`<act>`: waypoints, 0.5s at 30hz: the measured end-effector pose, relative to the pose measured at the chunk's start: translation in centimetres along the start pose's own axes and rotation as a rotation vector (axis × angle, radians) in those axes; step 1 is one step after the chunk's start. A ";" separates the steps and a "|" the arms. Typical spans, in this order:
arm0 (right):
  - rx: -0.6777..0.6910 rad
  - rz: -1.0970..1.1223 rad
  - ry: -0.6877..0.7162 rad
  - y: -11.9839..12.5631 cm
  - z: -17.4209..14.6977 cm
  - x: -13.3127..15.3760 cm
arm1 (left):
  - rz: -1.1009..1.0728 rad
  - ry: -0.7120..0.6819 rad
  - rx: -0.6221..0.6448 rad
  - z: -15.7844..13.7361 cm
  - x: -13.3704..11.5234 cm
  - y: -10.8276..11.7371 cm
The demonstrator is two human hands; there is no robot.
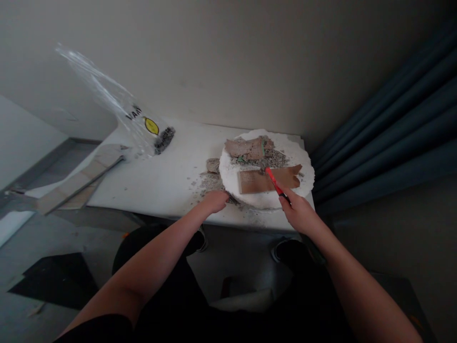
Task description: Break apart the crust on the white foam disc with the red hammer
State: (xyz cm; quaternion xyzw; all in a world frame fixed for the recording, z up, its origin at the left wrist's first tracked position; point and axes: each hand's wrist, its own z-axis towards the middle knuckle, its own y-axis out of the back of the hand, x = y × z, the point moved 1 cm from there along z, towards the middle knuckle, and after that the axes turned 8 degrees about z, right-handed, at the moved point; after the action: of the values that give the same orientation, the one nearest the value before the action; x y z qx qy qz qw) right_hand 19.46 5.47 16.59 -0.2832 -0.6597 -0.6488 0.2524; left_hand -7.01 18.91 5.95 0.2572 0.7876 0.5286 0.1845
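Observation:
My right hand (297, 209) is closed round a red-handled tool (274, 181) with a black butt. Its small grey head rests by a strip of brown cardboard (252, 183), and I cannot make out its exact shape. The cardboard lies on a round white slab with a ragged rim (232, 178). Farther back on the slab are a crumbly brownish piece (246, 148) and grey crumbs (274, 159) with bits of green. My left hand (215, 202) is curled at the slab's near left rim, beside a dark piece; what its fingers grip is hidden.
The white table (171, 186) bears grey rubble (209, 183) left of the slab. A clear plastic bag (132, 119) with a yellow print stands at the back left. Cardboard strips (78, 186) overhang the left end. A dark curtain (385, 124) hangs close on the right.

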 end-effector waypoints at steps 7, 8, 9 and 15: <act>0.020 -0.028 0.003 0.0 0.2 -0.2 | 0.031 -0.039 -0.069 0.7 0.4 -0.9; 0.022 -0.025 0.005 0.0 0.2 -0.2 | 0.039 -0.055 -0.070 0.6 0.7 -0.8; 0.024 -0.022 0.005 0.0 0.2 -0.2 | 0.045 -0.072 -0.071 0.5 0.9 -0.6; 0.016 -0.030 -0.002 0.0 0.3 -0.3 | 0.087 -0.138 -0.045 0.5 0.9 -0.4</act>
State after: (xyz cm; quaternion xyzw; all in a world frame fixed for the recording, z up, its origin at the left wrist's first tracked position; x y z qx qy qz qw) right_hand 19.67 5.71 16.39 -0.2721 -0.6694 -0.6467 0.2441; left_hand -7.54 19.70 5.40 0.3228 0.7490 0.5348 0.2209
